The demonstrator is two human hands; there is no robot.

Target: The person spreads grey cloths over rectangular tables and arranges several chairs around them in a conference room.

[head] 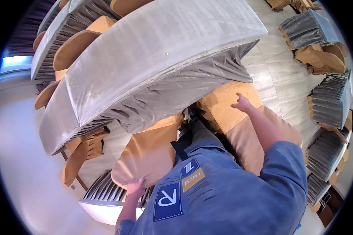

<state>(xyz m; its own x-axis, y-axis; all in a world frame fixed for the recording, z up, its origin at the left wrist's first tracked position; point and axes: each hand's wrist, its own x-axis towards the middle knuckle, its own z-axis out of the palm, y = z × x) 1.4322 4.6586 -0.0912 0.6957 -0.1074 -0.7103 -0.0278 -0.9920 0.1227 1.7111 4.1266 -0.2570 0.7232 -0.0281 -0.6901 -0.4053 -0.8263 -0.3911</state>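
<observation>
My left hand (pixel 136 187) grips the top edge of the backrest of a chair in a tan fabric cover (pixel 147 154), at the lower left. My right hand (pixel 241 103) hangs over the seat of a second tan-covered chair (pixel 232 102), its fingers apart and nothing in it. Whether it touches that seat I cannot tell. Both chairs stand at the skirted side of a long table under a grey cloth (pixel 164 50), their seats partly against or under the skirt. My legs are between the two chairs.
More grey-skirted tables (pixel 331 101) and tan-covered chairs (pixel 320 60) line the right side. Chair backs (pixel 73 50) stand beyond the long table at the upper left. Another skirted table (pixel 100 207) is behind the left chair. Tiled floor (pixel 270 76) shows at the right.
</observation>
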